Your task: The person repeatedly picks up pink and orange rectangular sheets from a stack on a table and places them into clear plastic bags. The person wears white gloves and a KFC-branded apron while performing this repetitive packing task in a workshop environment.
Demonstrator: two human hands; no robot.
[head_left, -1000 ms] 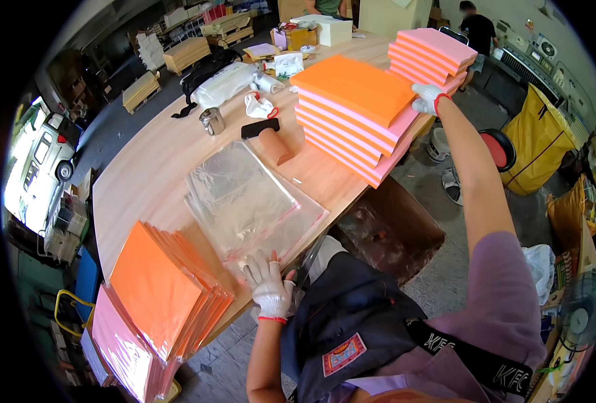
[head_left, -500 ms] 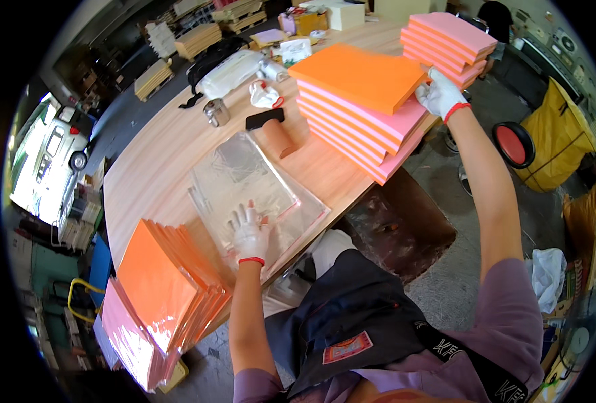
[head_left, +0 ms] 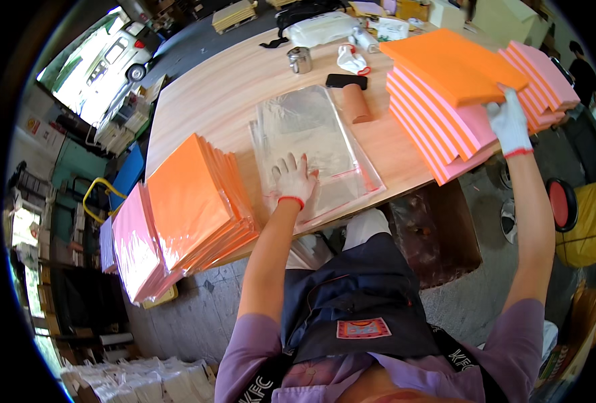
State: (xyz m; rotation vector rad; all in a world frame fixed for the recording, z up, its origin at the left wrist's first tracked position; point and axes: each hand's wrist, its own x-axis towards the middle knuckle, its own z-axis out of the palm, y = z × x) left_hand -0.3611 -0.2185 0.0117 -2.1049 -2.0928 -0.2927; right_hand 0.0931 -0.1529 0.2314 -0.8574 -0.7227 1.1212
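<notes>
So the left hand (head_left: 294, 183) is flat with fingers spread, gripping nothing, on the clear bags (head_left: 301, 117), probably to keep them from sliding. Shiny wrapped orange packs (head_left: 190, 195) sit just left. Right hand (head_left: 511, 125) pinches the top orange block (head_left: 445, 60) by its near corner, atop the pink-and-orange stack (head_left: 424, 127), I guess because that corner's closest. Phone (head_left: 346, 81) and metal cup (head_left: 299, 60) lie farther back, presumably out of the way.

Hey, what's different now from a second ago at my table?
Your left hand moved forward from the table's near edge onto the clear plastic bags. Your right hand took hold of the top orange block, whose right end now sits raised off the stack. The metal cup and wrapped orange packs stayed put.
</notes>
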